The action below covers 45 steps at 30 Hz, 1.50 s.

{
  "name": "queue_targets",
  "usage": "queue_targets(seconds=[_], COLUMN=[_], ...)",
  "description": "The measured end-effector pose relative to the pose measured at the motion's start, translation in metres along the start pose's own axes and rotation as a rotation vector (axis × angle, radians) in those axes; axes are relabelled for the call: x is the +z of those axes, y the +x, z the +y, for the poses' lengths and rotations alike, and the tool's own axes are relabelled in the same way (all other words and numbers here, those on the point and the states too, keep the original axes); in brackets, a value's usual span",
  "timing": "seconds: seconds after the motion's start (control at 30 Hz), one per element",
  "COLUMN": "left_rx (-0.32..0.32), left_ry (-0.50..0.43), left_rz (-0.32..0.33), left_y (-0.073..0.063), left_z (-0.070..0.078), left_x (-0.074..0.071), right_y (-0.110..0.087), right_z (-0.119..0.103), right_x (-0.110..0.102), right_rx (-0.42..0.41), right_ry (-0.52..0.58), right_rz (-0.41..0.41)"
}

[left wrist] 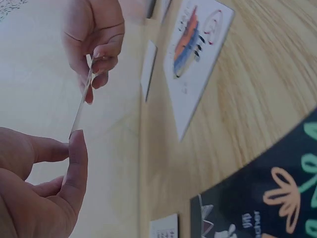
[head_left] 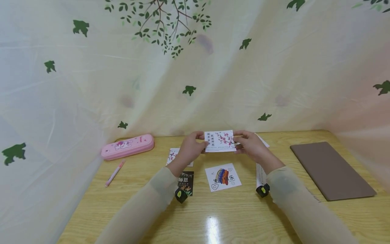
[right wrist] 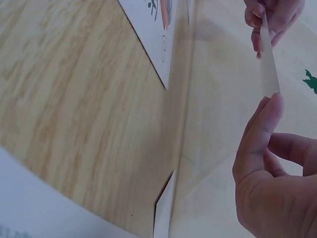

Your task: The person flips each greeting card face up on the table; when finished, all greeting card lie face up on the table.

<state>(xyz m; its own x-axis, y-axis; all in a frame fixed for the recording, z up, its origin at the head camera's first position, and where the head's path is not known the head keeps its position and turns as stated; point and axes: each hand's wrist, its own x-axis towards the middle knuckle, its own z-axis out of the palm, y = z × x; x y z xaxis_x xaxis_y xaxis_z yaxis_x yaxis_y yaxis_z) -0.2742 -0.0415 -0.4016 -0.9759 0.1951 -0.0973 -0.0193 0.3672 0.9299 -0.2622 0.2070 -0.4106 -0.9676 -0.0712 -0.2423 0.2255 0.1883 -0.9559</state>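
A white card (head_left: 220, 140) with pink blossoms and dark lettering is raised above the table, facing me in the head view. My left hand (head_left: 190, 148) pinches its left edge between thumb and fingers. On the opposite edge, my right hand (head_left: 251, 145) pinches it the same way. Both wrist views show the card (left wrist: 81, 106) nearly edge-on, as a thin strip between the hands. Below it on the table lies a white card (head_left: 223, 177) with a colourful drawing. A dark card (head_left: 186, 183) with plant patterns is partly hidden by my left forearm.
Another blossom card (head_left: 172, 155) lies behind my left wrist. White cards (head_left: 262, 140) are partly covered by my right arm. A pink pencil case (head_left: 128, 146) and a pink pen (head_left: 115, 173) lie at left; a brown flat board (head_left: 332, 171) at right. A leaf-patterned curtain (head_left: 152, 101) borders the table.
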Motion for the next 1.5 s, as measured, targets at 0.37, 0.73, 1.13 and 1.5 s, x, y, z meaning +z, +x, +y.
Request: queue_targets(seconds=[0.37,0.73,1.13,1.5], left_rx=[-0.034,0.026,0.008,-0.008], left_ry=[0.188,0.537,0.619,0.68], left_rz=[-0.054,-0.096,-0.147,-0.18], left_y=[0.015,0.024,0.025,0.023], left_z=[-0.018,-0.02,-0.02,-0.018], left_x=[0.007,0.009,0.01,0.013], right_y=[0.01,0.01,0.014,0.017], right_z=[0.008,0.0,0.004,0.007], right_x=[0.007,0.013,0.017,0.018], right_rx=[0.019,0.058,0.092,0.105], right_ry=[-0.297,-0.407,-0.499,-0.534], right_rz=[-0.02,-0.045,-0.045,-0.042])
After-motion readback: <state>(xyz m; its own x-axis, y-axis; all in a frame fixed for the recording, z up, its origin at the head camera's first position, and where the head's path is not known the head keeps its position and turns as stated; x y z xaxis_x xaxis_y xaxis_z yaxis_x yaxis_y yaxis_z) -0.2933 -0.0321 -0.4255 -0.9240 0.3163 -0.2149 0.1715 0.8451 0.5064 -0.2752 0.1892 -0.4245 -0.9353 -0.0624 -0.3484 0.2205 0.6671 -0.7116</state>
